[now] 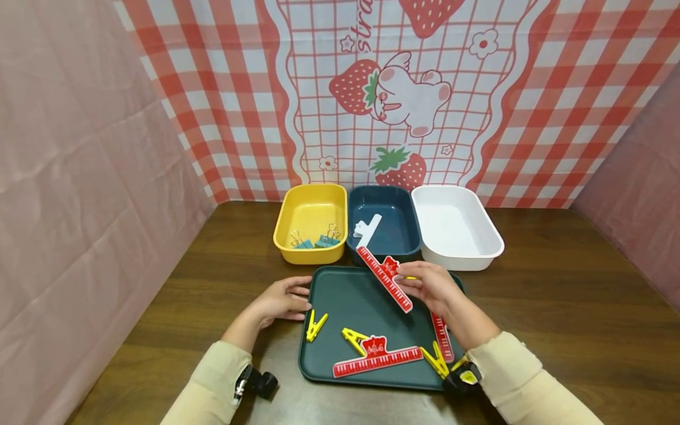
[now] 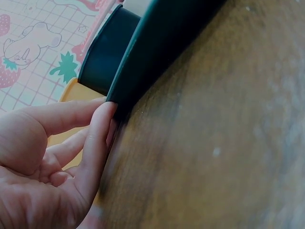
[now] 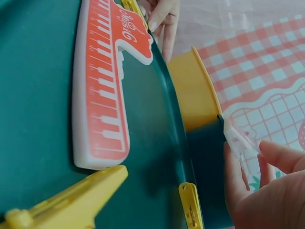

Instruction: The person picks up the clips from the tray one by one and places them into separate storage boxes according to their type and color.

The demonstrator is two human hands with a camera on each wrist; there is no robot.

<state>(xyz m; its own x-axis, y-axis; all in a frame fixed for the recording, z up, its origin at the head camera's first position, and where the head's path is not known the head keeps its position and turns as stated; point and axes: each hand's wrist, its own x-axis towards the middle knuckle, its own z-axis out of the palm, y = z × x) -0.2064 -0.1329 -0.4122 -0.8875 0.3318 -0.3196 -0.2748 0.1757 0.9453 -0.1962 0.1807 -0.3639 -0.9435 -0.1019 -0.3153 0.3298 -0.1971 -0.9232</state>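
Observation:
My right hand (image 1: 430,286) pinches a red piano-keyboard clip (image 1: 385,280) by its handle, tilted above the far part of the dark green tray (image 1: 340,295). From the right wrist view, the held clip (image 3: 240,143) shows pale and edge-on. Fairly straight fingers of my left hand (image 1: 281,301) touch the tray's left rim. A second keyboard clip (image 1: 377,358) lies near the tray's front; another (image 1: 442,337) is partly hidden under my right arm. Several yellow clothespins lie about the tray, including one at the left (image 1: 316,326) and one in the middle (image 1: 355,340).
Behind the tray stand three bins side by side. The yellow bin (image 1: 310,257) holds teal binder clips (image 1: 326,241). A white clip (image 1: 368,230) leans in the dark blue bin (image 1: 406,218). To its right is the white bin (image 1: 462,262). A checked cloth (image 1: 239,118) hangs behind.

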